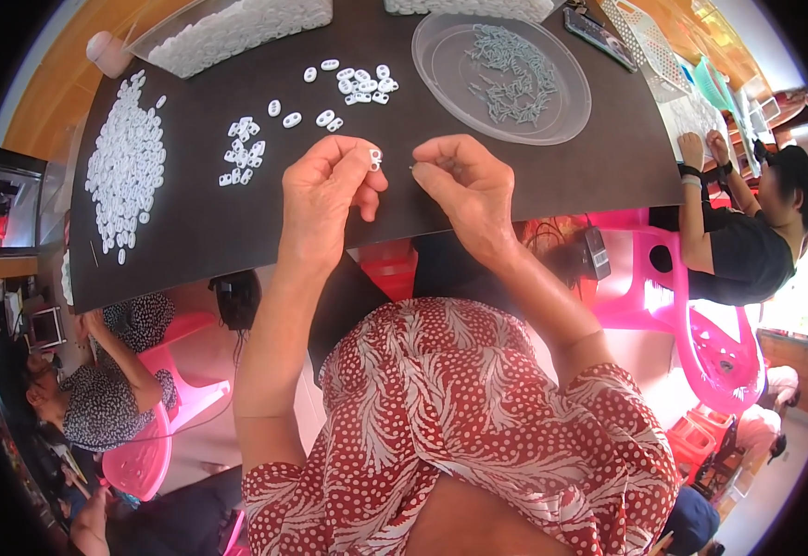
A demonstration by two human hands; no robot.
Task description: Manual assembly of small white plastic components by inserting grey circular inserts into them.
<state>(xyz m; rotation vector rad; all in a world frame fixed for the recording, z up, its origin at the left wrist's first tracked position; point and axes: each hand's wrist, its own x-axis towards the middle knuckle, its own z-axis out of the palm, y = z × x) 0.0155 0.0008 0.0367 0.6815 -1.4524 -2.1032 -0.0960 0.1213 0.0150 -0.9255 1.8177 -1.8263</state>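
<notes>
Tray (446,69) of grey pins (520,82) — beyond hands (321,190) (471,183), phone (599,39) beside, white pieces (126,167)

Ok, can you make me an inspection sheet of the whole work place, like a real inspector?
Surface: dark table.
Things: white pieces in a big pile and small groups, more in two tubs; grey pins in a round tray.
Clutter: phone and basket, far right.
Left hand: pinches one white piece.
Right hand: pinches something too small to tell.
Cables: dark cables below the table's near edge, right.
Surroundings: people on both sides, pink chairs.
</notes>
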